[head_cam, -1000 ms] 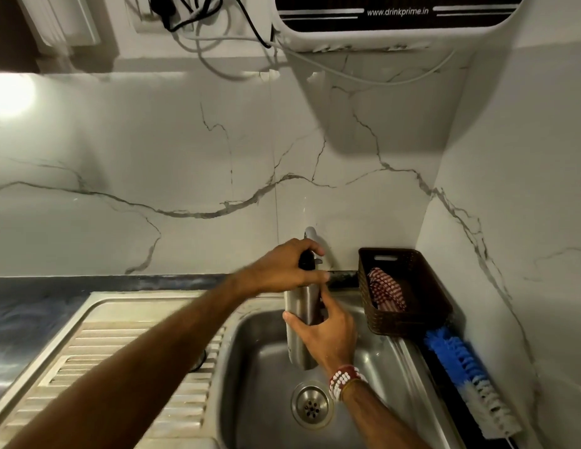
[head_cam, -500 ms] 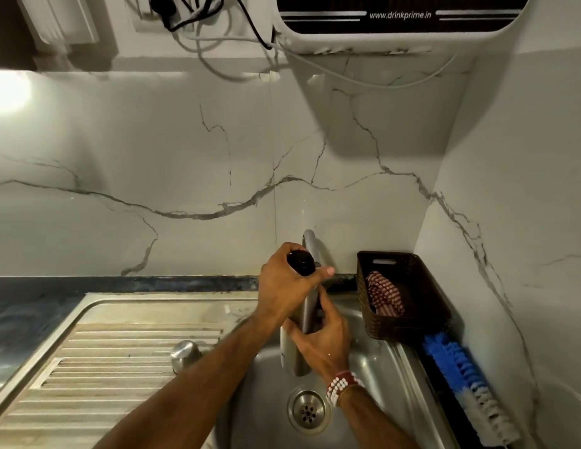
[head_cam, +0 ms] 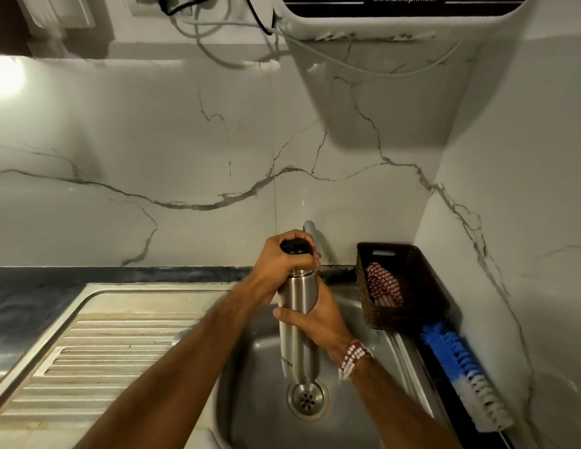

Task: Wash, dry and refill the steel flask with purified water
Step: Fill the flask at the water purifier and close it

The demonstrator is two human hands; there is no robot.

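Observation:
The steel flask (head_cam: 297, 338) stands upright over the sink basin (head_cam: 260, 396), above the drain (head_cam: 307, 399). Its black cap (head_cam: 294, 246) sits at the top, and my left hand (head_cam: 279, 267) grips that cap from the left. My right hand (head_cam: 318, 319), with a beaded wristband, holds the flask body at mid-height from the right. The tap spout (head_cam: 312, 231) shows just behind the cap. The white water purifier (head_cam: 402, 17) hangs on the wall above.
A brown basket (head_cam: 422, 286) with a red checked cloth (head_cam: 383, 283) stands right of the sink. A blue and white bottle brush (head_cam: 464, 374) lies along the right edge. The ribbed steel drainboard (head_cam: 98, 351) spreads to the left. Cables (head_cam: 218, 30) hang beside the purifier.
My left hand has closed further over the black cap and turned on it. The flask has shifted slightly within my right hand and now stands straighter over the drain.

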